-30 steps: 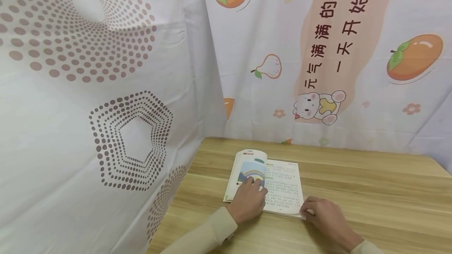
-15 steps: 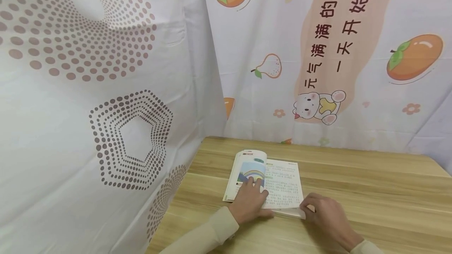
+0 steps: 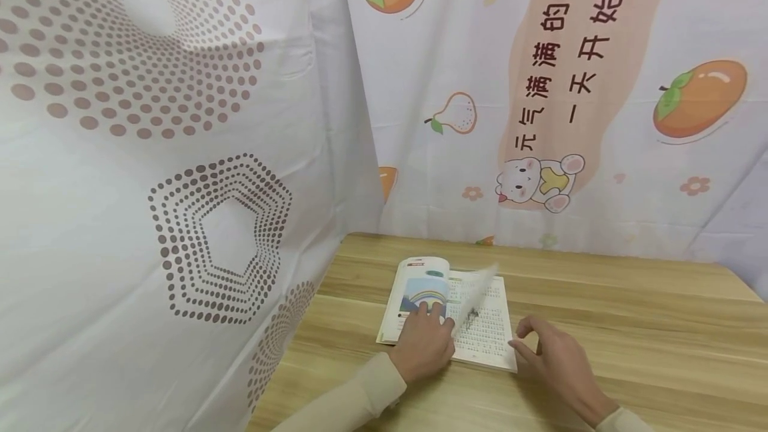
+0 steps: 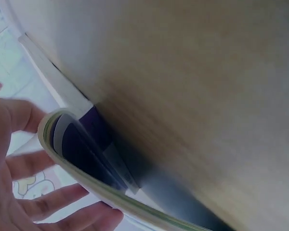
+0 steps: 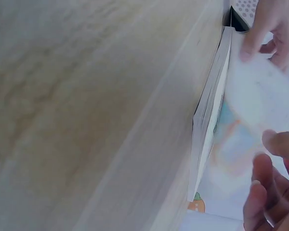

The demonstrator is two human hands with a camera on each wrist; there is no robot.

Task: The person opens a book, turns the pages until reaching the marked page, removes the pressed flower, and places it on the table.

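Note:
An open book (image 3: 403, 302) lies on the wooden table, printed text on its right page and a rainbow picture on its left. My left hand (image 3: 423, 347) rests on the left page with its fingers spread over the picture, the thumb side near the fold. In the left wrist view its fingers (image 4: 60, 204) lie along the curved book pages (image 4: 94, 185). One loose page (image 3: 478, 295), blurred, stands tilted up from the fold over the right side. My right hand (image 3: 555, 362) is beside the lower right corner, thumb and index finger apart, nothing between them.
The wooden table (image 3: 648, 325) extends to the right of the book. Behind it hangs a white curtain (image 3: 414, 119) with fruit prints and lettering; a dotted white curtain (image 3: 288, 119) borders the left side.
The page that my right hand pinched and lifted at its lower right corner is let go and has swung up and left toward the fold. My left hand stays on the left page.

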